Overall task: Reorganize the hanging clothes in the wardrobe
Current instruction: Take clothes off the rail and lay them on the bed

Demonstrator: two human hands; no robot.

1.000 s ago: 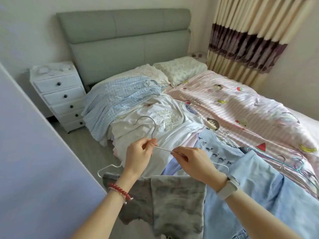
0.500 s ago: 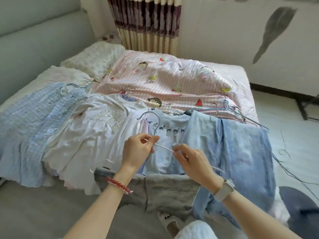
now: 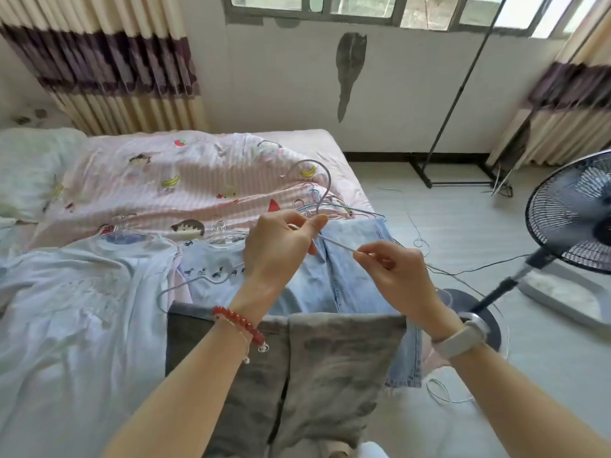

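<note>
Since a second ago the view is swinging right: the headboard and the drawers are gone, and a window, a bare wall and a fan are coming into sight. The hands are keeping the same grip through the turn.

On the left, a white T-shirt is lying spread on the bed, whose pink striped quilt is showing cartoon prints. Beside it a pale blue top is lying flat, with blue jeans just to its right, near the bed's edge. A bunch of loose hangers is resting on the quilt behind them.

The left hand is pinching a wire hanger at its neck, with the hook standing up above the fingers. The right hand is pinching the hanger's sloping wire arm. A grey garment is hanging folded over the hanger's lower bar, in front of the person and above the bed's near edge.

Further right, the pale floor is carrying thin cables, a black stand is leaning up toward the window, and a fan is standing at the right edge. Striped curtains are hanging at both sides.
</note>
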